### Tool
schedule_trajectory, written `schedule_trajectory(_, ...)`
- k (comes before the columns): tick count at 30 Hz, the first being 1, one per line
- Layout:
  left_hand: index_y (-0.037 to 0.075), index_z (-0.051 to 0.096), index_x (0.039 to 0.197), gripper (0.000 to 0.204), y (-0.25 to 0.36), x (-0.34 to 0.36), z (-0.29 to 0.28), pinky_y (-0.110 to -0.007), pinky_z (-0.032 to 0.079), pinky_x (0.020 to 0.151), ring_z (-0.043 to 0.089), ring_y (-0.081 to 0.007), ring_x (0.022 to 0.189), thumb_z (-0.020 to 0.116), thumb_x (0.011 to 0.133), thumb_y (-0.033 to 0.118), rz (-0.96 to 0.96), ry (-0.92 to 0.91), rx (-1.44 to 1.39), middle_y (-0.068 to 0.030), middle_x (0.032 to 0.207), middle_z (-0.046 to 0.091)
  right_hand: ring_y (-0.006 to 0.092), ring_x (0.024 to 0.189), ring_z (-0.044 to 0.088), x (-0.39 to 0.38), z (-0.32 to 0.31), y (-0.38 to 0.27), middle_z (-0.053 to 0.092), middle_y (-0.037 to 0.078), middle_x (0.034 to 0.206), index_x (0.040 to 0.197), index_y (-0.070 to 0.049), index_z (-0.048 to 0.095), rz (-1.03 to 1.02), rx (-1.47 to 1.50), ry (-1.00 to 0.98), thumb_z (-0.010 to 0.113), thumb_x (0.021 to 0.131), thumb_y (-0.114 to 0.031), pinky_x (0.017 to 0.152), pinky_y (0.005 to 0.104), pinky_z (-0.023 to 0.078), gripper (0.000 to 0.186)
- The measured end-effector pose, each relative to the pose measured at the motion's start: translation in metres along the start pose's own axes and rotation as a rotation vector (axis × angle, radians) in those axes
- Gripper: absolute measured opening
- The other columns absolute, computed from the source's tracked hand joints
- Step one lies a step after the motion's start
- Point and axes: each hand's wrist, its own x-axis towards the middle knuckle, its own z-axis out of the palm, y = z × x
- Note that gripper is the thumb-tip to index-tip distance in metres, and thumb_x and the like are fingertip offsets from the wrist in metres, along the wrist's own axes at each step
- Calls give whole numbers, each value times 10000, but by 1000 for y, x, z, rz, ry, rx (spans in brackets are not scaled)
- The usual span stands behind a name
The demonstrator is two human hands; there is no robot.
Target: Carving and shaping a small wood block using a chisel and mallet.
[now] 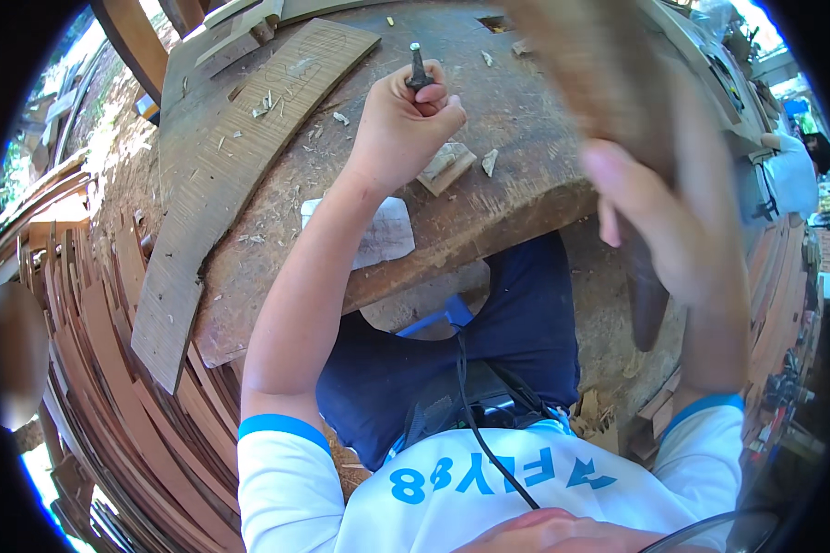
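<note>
My left hand (398, 129) is closed in a fist above the wooden bench top (526, 175). Out of it sticks a narrow dark metal chisel (419, 66) with a pale end; its lower part is hidden. My right hand (659, 217) is raised on the right, smeared by motion, with the fingers wrapped round a brown wooden mallet (604, 74). The mallet's blurred head is up and apart from the chisel, and its handle points down below my hand. Just under my left fist lies a small pale wood block (447, 168).
A long, curved-edged board (221, 194) lies across the bench's left side. A white sheet or cloth (385, 235) rests near the front edge. Wood chips are scattered about. Stacked planks (124, 396) stand at the left. Another person (791, 175) is at the far right.
</note>
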Motion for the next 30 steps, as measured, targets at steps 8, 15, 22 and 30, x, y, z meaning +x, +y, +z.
schedule_trajectory(8, 118, 363, 723, 351, 1, -1, 15, -198, 330, 586, 372, 4, 655, 641, 880, -29, 52, -13, 25, 92, 680, 404, 93, 504, 560, 4, -15, -44, 618, 47, 829, 1251, 18, 545, 3, -321, -71, 634, 1000, -404, 458, 244, 460, 498)
schedule_trajectory(15, 19, 651, 769, 79, -3, -8, 31, -344, 489, 613, 563, -110, 644, 684, 827, -23, 380, 150, 110, -79, 674, 633, 404, 912, 717, -30, 6, -23, 702, 297, 972, 1239, 94, 502, 289, -339, -316, 694, 954, -377, 814, 446, 543, 583)
schedule_trajectory(22, 32, 621, 865, 122, -11, -22, 47, -442, 529, 669, 656, -387, 749, 657, 763, -22, 406, -38, 350, -203, 785, 639, 113, 551, 615, -97, 23, 11, 654, 74, 840, 1367, 40, 418, 331, 127, -94, 709, 945, -225, 494, 242, 498, 578)
schedule_trajectory(30, 20, 504, 789, 172, -12, -23, 46, -521, 497, 695, 636, -439, 821, 641, 702, -36, 467, -30, 442, -191, 753, 601, 154, 613, 637, -134, 37, 43, 636, 156, 1012, 1371, 51, 355, 245, 228, 106, 607, 1003, -211, 543, 276, 526, 518)
